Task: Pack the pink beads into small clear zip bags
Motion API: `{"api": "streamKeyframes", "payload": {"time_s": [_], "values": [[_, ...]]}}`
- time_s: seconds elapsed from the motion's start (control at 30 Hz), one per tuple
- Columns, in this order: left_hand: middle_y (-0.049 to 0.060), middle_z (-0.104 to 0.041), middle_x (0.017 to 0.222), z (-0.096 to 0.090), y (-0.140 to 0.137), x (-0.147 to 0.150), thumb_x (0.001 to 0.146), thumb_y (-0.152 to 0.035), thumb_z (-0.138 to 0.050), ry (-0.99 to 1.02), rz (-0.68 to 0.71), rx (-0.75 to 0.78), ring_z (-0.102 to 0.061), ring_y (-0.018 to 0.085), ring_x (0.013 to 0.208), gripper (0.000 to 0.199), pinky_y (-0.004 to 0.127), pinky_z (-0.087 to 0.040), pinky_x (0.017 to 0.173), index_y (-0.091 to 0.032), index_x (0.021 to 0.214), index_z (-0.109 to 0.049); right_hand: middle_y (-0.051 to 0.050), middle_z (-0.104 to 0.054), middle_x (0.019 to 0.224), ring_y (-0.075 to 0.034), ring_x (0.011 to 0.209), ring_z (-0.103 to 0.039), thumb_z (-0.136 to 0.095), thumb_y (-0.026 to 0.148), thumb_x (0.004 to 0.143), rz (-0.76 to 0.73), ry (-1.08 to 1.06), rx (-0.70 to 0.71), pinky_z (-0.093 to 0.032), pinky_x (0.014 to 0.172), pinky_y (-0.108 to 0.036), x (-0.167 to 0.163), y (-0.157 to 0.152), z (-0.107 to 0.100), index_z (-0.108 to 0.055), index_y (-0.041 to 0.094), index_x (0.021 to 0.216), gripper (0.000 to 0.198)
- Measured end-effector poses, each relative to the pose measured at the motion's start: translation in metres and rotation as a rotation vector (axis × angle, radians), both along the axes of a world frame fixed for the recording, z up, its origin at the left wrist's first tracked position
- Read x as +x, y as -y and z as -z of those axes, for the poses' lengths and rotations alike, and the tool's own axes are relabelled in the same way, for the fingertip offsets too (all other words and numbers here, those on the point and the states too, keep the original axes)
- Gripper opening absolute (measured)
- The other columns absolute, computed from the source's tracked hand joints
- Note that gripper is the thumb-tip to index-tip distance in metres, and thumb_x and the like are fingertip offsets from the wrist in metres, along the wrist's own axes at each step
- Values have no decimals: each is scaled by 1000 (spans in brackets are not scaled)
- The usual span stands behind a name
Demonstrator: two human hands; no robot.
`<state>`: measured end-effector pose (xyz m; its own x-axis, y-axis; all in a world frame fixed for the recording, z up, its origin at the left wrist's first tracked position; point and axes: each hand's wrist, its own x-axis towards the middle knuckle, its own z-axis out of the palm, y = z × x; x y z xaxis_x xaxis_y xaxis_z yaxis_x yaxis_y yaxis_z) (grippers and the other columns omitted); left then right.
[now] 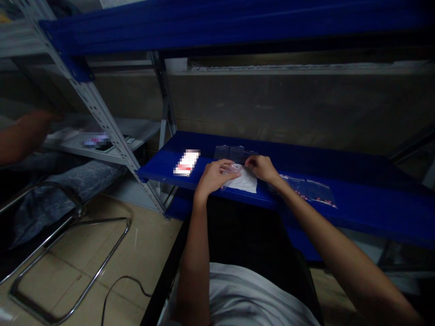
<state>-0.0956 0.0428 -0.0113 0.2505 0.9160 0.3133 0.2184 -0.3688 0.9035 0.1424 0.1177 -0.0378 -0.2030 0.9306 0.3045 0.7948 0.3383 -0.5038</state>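
My left hand (214, 175) is closed on a small clear plastic bag (235, 168), its thumb and fingers pressed along the bag's edge. Just to the right, my right hand (264, 167) has its fingertips pinched together; whatever they hold is too small or hidden to make out. Under both hands lies a white cloth or tissue (247, 182). Several clear bags (222, 152) lie flat behind the hands. Right of my right forearm are more clear bags (321, 192) with small pink and red pieces inside.
The blue shelf (367, 199) carries everything, with a blue beam (238, 27) overhead. A bright, blurred-out phone-like screen (186, 163) lies to the left. Beyond the metal upright (98, 108) are another person's hand (25, 133) and a chair frame (73, 312). A cable (117, 283) runs across the floor.
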Motion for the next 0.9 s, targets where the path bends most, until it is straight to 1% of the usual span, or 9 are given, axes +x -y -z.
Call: {"api": "streamKeyframes", "payload": {"time_s": [0.1,0.17,0.2,0.27,0.33,0.53,0.67,0.77,0.9], "values": [[13,-80,108,0,-1,-1,75,-37,-89,12,22,-5,-76,25,101,45,36,-62,88,-16,113,-76,-8,-77,89,-20,80,-69,-62,21,86,-45,-281,-15,-50,76,-30,-2,16,-13,-73,18,86,11],[13,-80,106,0,-2,-1,75,-38,-89,30,44,-14,-76,25,99,46,35,-63,84,-16,113,-76,-7,-75,88,-20,79,-67,-66,32,86,-128,-440,-35,-50,74,-31,-8,31,-25,-71,19,88,15],[13,-80,106,0,-2,-1,75,-39,-89,41,58,-22,-76,25,98,47,34,-63,81,-15,114,-75,-7,-75,87,-20,79,-67,-67,36,86,-173,-475,-43,-50,74,-31,-13,40,-31,-71,19,89,17],[12,-80,106,0,-1,-1,76,-40,-88,68,86,-43,-77,25,96,48,31,-63,74,-15,115,-75,-6,-74,86,-20,78,-66,-67,39,86,-229,-468,-52,-49,73,-31,-23,55,-41,-72,19,89,21],[12,-80,107,1,0,0,77,-40,-87,96,116,-64,-77,25,95,48,28,-62,68,-16,116,-75,-6,-75,85,-20,77,-65,-66,40,87,-235,-418,-46,-47,72,-32,-31,65,-48,-73,20,88,21],[13,-80,111,1,3,-2,80,-37,-84,133,187,-105,-78,24,92,47,27,-61,67,-15,121,-74,-6,-76,81,-21,74,-63,-63,33,87,-154,-278,-34,-42,67,-31,-42,70,-52,-78,20,88,20],[13,-80,112,2,0,-4,79,-35,-86,127,185,-110,-78,24,97,46,30,-63,78,-15,118,-75,-6,-78,84,-21,76,-65,-63,32,88,-153,-250,-37,-43,67,-31,-42,68,-51,-79,20,89,20],[12,-80,110,1,-1,-5,78,-34,-86,112,172,-106,-78,24,98,45,33,-63,85,-15,117,-75,-6,-79,86,-22,79,-67,-62,31,88,-161,-254,-48,-46,70,-32,-42,68,-51,-79,20,87,20],[12,-80,108,2,0,-3,76,-33,-88,137,167,-114,-78,24,97,43,34,-62,88,-15,114,-75,-6,-78,87,-22,78,-66,-63,38,89,-177,-327,-58,-47,73,-33,-41,71,-52,-77,21,88,22]]}}
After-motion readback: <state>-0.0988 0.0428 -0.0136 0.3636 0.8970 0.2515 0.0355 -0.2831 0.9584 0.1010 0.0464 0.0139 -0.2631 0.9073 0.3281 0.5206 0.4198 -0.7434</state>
